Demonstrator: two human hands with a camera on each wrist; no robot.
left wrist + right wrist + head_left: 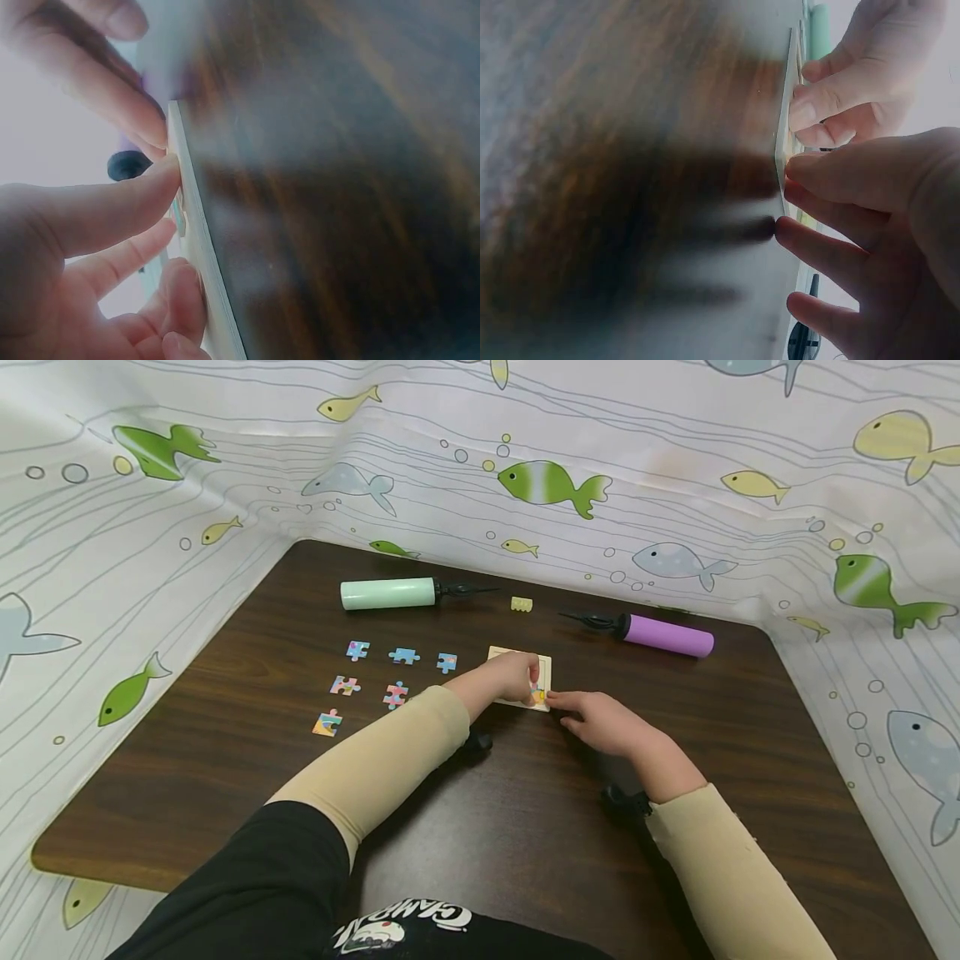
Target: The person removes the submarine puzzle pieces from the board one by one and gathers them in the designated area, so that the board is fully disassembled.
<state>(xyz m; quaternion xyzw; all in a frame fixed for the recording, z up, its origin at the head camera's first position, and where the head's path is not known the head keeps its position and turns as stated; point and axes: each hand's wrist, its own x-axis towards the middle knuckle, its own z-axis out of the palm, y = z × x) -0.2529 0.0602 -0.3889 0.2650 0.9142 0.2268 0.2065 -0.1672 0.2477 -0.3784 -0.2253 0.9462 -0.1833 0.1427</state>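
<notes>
A small light wooden puzzle tray (546, 672) lies flat on the dark table. Over it, my left hand (512, 675) has its thumb and forefinger at a colourful puzzle piece (538, 696) in the tray's near right corner. The left wrist view shows this hand (90, 232) pinching the thin piece (180, 216) low against the tray; much of the piece is hidden. With fingers extended, my right hand (603, 720) touches the tray's right edge. In the right wrist view its fingertips (786, 227) rest along that edge.
Several loose puzzle pieces (404, 657) lie spread to the left of the tray. Behind stand out a green hand pump (388, 593), a small pale yellow block (521, 604) and a purple hand pump (669, 636), all lying on the table (735, 727). A fish-patterned curtain (450, 410) encloses the back and sides.
</notes>
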